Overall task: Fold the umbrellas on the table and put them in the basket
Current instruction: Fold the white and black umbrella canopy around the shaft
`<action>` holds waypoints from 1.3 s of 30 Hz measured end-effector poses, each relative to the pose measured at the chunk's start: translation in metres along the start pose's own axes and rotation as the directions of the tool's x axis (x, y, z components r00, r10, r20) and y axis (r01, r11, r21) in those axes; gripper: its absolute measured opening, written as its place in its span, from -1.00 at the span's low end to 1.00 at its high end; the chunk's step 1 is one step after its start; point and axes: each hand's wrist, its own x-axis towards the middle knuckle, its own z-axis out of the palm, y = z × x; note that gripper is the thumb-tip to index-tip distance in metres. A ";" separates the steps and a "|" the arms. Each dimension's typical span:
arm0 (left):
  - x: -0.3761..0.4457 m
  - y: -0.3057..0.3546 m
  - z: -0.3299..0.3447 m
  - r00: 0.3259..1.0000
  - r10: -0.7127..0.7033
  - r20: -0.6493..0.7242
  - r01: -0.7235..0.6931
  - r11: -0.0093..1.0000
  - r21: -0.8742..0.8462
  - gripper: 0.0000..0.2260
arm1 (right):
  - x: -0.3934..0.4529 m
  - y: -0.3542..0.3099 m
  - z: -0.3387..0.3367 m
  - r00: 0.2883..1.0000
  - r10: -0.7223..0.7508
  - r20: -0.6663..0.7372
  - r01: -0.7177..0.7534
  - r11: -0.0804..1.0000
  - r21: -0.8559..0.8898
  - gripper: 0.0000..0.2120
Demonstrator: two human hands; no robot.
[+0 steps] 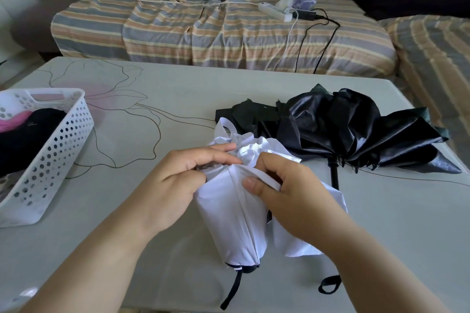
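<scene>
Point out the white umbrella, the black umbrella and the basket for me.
white umbrella (pixel 234 213): head view, on its folded canopy.
black umbrella (pixel 356 129): head view, on its crumpled canopy.
basket (pixel 63 140): head view, on its perforated right wall.

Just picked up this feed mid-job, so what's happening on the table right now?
A person is folding the white umbrella on the table. The left hand grips its gathered cloth, and the right hand pinches a fold with the strap. The black umbrella lies unfolded behind it, untouched. The white basket at the left already holds dark and pink items.
</scene>
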 end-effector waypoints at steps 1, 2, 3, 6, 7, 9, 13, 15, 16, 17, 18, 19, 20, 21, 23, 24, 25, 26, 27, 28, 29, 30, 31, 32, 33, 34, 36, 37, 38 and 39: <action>0.000 0.000 0.001 1.000 -0.004 -0.003 0.004 0.999 -0.032 -0.44 | 0.002 0.001 0.001 1.000 0.012 -0.019 -0.012 1.000 0.018 -0.67; 0.000 -0.001 0.001 1.000 -0.008 -0.009 0.007 0.998 -0.063 -0.45 | 0.003 0.002 0.002 0.999 0.023 -0.041 -0.021 0.999 0.034 -0.67; -0.001 -0.002 0.001 1.000 -0.015 -0.015 0.014 0.995 -0.095 -0.46 | 0.004 0.002 0.003 0.997 0.035 -0.065 -0.032 0.998 0.050 -0.68; 0.000 -0.005 0.002 0.998 -0.065 -0.026 0.060 0.988 -0.141 -0.48 | 0.003 0.002 0.007 0.989 0.061 -0.134 -0.052 0.996 0.070 -0.69; 0.002 -0.005 0.002 0.996 -0.080 -0.025 0.075 0.983 -0.167 -0.48 | 0.003 0.002 0.008 0.986 0.064 -0.157 -0.054 0.996 0.069 -0.70; 0.005 -0.003 0.004 0.995 -0.103 -0.007 0.098 0.961 -0.259 -0.51 | 0.004 0.002 0.010 0.978 0.075 -0.196 -0.061 0.995 0.075 -0.70; -0.001 0.006 0.023 0.996 -0.035 -0.086 0.039 0.998 0.047 -0.58 | 0.002 0.000 0.011 0.970 0.126 -0.208 -0.098 0.985 0.142 -0.80; -0.001 0.009 0.033 0.980 0.010 -0.199 0.021 0.988 0.151 -0.57 | 0.001 0.001 0.011 0.966 0.164 -0.201 -0.128 0.975 0.180 -0.84; 0.000 0.009 0.036 0.967 0.022 -0.253 0.011 0.991 0.131 -0.63 | 0.001 0.003 0.011 0.962 0.172 -0.211 -0.132 0.973 0.190 -0.83; 0.002 0.009 0.037 0.956 0.033 -0.290 -0.003 0.995 0.104 -0.69 | 0.001 0.005 0.011 0.959 0.176 -0.224 -0.132 0.971 0.199 -0.79; 0.003 0.008 0.036 0.950 0.034 -0.312 -0.011 0.997 0.075 -0.72 | 0.002 0.006 0.012 0.956 0.180 -0.232 -0.131 0.969 0.211 -0.76; 0.005 0.008 0.035 0.947 0.034 -0.320 -0.018 0.999 0.051 -0.74 | 0.003 0.007 0.012 0.954 0.188 -0.233 -0.136 0.965 0.224 -0.74; 0.006 0.008 0.034 0.946 0.039 -0.321 -0.029 0.999 0.035 -0.75 | 0.004 0.008 0.012 0.954 0.194 -0.229 -0.141 0.963 0.232 -0.73; 0.005 0.008 0.034 0.945 0.051 -0.322 -0.044 0.999 0.028 -0.75 | 0.005 0.009 0.012 0.954 0.196 -0.227 -0.142 0.961 0.236 -0.73; 0.004 0.008 0.035 0.941 0.081 -0.329 -0.075 0.997 0.031 -0.74 | 0.004 0.009 0.012 0.956 0.186 -0.227 -0.132 0.964 0.232 -0.76; 0.003 0.008 0.036 0.937 0.098 -0.336 -0.089 0.995 0.044 -0.74 | 0.004 0.008 0.011 0.958 0.171 -0.228 -0.120 0.968 0.221 -0.78; 0.002 0.009 0.037 0.930 0.123 -0.347 -0.105 0.992 0.069 -0.72 | 0.003 0.006 0.009 0.961 0.151 -0.229 -0.105 0.973 0.204 -0.80; 0.000 0.010 0.038 0.921 0.154 -0.358 -0.125 0.987 0.103 -0.71 | 0.001 0.004 0.007 0.964 0.128 -0.232 -0.085 0.979 0.187 -0.83; -0.001 0.012 0.038 0.908 0.196 -0.370 -0.153 0.978 0.143 -0.70 | -0.001 0.001 0.005 0.966 0.100 -0.237 -0.060 0.984 0.170 -0.84; -0.003 0.014 0.038 0.892 0.248 -0.378 -0.189 0.964 0.188 -0.72 | -0.003 -0.001 0.002 0.966 0.064 -0.252 -0.025 0.988 0.154 -0.86; -0.005 0.017 0.037 0.868 0.319 -0.381 -0.237 0.940 0.245 -0.76 | -0.005 -0.003 0.000 0.961 0.022 -0.276 0.018 0.990 0.140 -0.86; -0.006 0.019 0.035 0.834 0.403 -0.377 -0.292 0.902 0.318 -0.80 | -0.006 -0.005 -0.002 0.953 -0.019 -0.303 0.062 0.989 0.132 -0.87; -0.006 0.020 0.033 0.795 0.488 -0.360 -0.339 0.850 0.403 -0.83 | -0.006 -0.006 -0.003 0.946 -0.050 -0.320 0.095 0.987 0.128 -0.89; -0.005 0.018 0.031 0.761 0.557 -0.332 -0.370 0.794 0.483 -0.84 | -0.006 -0.005 -0.003 0.946 -0.069 -0.316 0.113 0.986 0.122 -0.91; -0.003 0.015 0.030 0.739 0.603 -0.300 -0.385 0.744 0.546 -0.84 | -0.005 -0.004 -0.001 0.951 -0.087 -0.296 0.123 0.987 0.103 -0.93; -0.001 0.010 0.028 0.732 0.624 -0.273 -0.390 0.713 0.583 -0.84 | -0.004 -0.002 0.001 0.959 -0.108 -0.262 0.130 0.989 0.070 -0.95; 0.002 0.002 0.025 0.747 0.621 -0.238 -0.392 0.700 0.597 -0.83 | -0.003 0.002 0.004 0.974 -0.141 -0.176 0.145 0.989 0.009 -0.99; 0.004 -0.001 0.024 0.754 0.614 -0.232 -0.390 0.703 0.594 -0.82 | -0.004 0.002 0.004 0.976 -0.145 -0.162 0.146 0.989 -0.008 -0.98; 0.004 -0.003 0.023 0.757 0.612 -0.229 -0.389 0.704 0.595 -0.81 | -0.004 0.003 0.003 0.969 -0.152 -0.194 0.151 0.988 -0.024 -0.95; 0.005 -0.004 0.022 0.755 0.616 -0.226 -0.390 0.698 0.600 -0.81 | -0.003 0.004 0.001 0.949 -0.168 -0.266 0.161 0.986 -0.046 -0.94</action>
